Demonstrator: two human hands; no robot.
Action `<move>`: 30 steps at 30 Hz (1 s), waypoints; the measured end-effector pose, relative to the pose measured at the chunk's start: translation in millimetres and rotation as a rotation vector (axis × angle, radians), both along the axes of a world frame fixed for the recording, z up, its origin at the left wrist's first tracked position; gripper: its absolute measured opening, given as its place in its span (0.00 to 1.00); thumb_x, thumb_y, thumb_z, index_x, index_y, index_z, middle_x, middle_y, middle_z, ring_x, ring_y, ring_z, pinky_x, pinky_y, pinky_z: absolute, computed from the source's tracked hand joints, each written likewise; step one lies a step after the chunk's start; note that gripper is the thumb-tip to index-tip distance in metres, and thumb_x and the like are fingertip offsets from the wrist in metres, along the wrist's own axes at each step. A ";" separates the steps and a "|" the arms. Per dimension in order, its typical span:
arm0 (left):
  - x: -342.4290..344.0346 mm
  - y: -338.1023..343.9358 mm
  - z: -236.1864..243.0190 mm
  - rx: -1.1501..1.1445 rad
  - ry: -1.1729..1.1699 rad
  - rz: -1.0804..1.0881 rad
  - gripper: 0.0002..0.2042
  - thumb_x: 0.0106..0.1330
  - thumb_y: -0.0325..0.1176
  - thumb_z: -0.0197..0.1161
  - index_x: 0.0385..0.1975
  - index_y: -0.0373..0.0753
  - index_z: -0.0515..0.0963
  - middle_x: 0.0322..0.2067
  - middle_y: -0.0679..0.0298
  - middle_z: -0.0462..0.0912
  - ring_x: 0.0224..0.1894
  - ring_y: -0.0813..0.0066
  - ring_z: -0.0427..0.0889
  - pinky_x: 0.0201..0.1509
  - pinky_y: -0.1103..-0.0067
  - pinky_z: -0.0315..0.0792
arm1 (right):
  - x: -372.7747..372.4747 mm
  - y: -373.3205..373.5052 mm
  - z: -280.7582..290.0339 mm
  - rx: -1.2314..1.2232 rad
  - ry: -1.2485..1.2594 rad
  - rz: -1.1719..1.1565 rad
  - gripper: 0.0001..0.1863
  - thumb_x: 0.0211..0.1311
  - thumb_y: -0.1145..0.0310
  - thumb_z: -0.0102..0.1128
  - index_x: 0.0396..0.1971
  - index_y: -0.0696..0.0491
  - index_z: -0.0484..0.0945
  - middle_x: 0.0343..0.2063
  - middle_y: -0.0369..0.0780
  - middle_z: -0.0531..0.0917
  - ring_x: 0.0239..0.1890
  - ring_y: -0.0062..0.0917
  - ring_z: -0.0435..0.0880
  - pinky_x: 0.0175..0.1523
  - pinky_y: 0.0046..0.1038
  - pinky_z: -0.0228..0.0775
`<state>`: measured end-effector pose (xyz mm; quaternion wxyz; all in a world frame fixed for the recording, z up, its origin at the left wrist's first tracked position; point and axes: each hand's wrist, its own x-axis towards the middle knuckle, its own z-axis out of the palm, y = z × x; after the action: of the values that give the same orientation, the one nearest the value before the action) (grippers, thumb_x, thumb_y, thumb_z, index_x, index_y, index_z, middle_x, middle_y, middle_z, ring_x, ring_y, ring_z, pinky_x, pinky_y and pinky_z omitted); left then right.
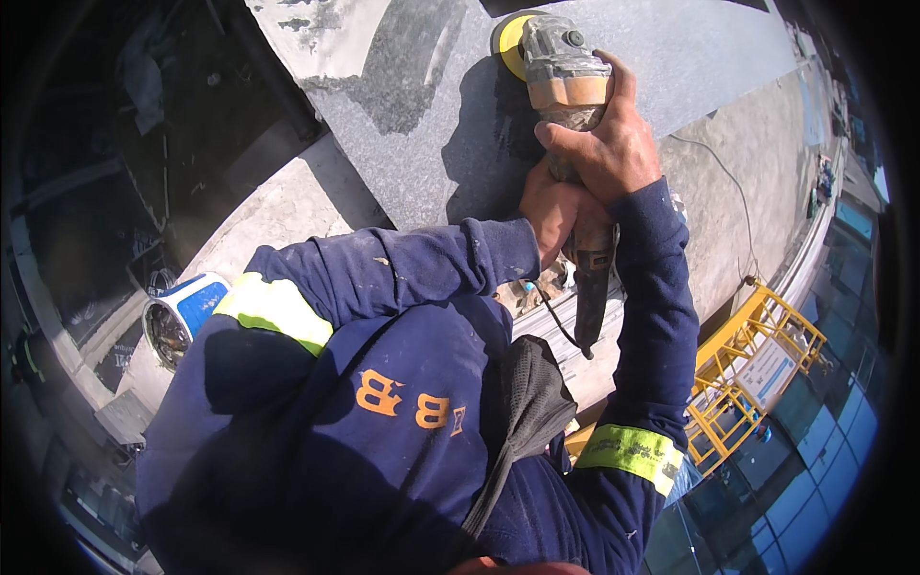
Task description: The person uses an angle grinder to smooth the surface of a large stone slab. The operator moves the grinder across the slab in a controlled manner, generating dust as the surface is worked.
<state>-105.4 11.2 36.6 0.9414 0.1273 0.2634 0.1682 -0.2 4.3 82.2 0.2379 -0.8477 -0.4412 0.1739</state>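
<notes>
Both of my hands are closed on an angle grinder point(561, 91) with a dusty grey and orange body and a yellow disc point(513, 46) at its far end. My right hand point(628, 144) wraps the upper body just behind the head, thumb across it. Lower down, my left hand point(554, 213) grips the handle, its fingers partly hidden. The disc lies against or just above a grey, speckled panel point(402, 139); I cannot tell whether it touches. From the handle's near end hangs a dark cord point(561, 321).
A blue and white can point(182, 316) stands on a pale ledge point(264, 211) at left. A thin cable point(733, 177) crosses the concrete surface point(747, 192) at right. A yellow metal frame point(738, 374) stands at lower right, before a blue glass façade. Left of the panel is a dark recess.
</notes>
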 end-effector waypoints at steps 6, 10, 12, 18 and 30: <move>6.3 20.3 -3.0 -0.054 -0.048 -0.257 0.24 0.42 0.18 0.60 0.46 0.30 0.73 0.33 0.54 0.81 0.31 0.62 0.84 0.33 0.70 0.80 | 9.0 8.9 0.1 -0.004 -0.001 -0.134 0.49 0.41 0.56 0.71 0.62 0.58 0.56 0.41 0.57 0.82 0.44 0.51 0.84 0.51 0.39 0.77; 1.5 9.5 2.6 -0.059 0.003 -0.027 0.24 0.42 0.17 0.60 0.46 0.30 0.73 0.32 0.55 0.81 0.31 0.62 0.84 0.33 0.70 0.80 | 4.8 2.8 0.5 -0.033 0.059 -0.067 0.51 0.41 0.56 0.72 0.64 0.57 0.54 0.45 0.57 0.81 0.46 0.48 0.83 0.52 0.37 0.76; -1.7 6.4 2.2 -0.041 -0.004 -0.028 0.22 0.46 0.19 0.59 0.46 0.30 0.73 0.34 0.55 0.81 0.32 0.63 0.84 0.34 0.71 0.81 | 2.4 0.7 0.9 -0.060 0.107 -0.022 0.53 0.42 0.54 0.73 0.66 0.56 0.53 0.48 0.55 0.80 0.48 0.43 0.83 0.53 0.35 0.76; -3.7 8.7 3.2 0.013 -0.037 -0.116 0.20 0.49 0.21 0.59 0.46 0.30 0.73 0.35 0.56 0.81 0.33 0.62 0.84 0.35 0.70 0.81 | 1.3 0.3 5.0 -0.051 0.029 -0.091 0.51 0.42 0.56 0.72 0.64 0.57 0.53 0.45 0.58 0.80 0.47 0.51 0.83 0.53 0.38 0.76; 1.4 4.2 -0.2 -0.070 -0.064 -0.094 0.19 0.49 0.20 0.59 0.45 0.30 0.73 0.35 0.55 0.82 0.34 0.62 0.85 0.35 0.71 0.82 | 0.5 -1.3 6.1 -0.028 0.040 -0.114 0.48 0.42 0.57 0.72 0.63 0.56 0.56 0.44 0.56 0.82 0.46 0.49 0.83 0.52 0.38 0.76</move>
<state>-104.0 15.5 36.4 0.9601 0.1011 0.2326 0.1182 0.3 3.0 88.3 0.2444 -0.8711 -0.3846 0.1832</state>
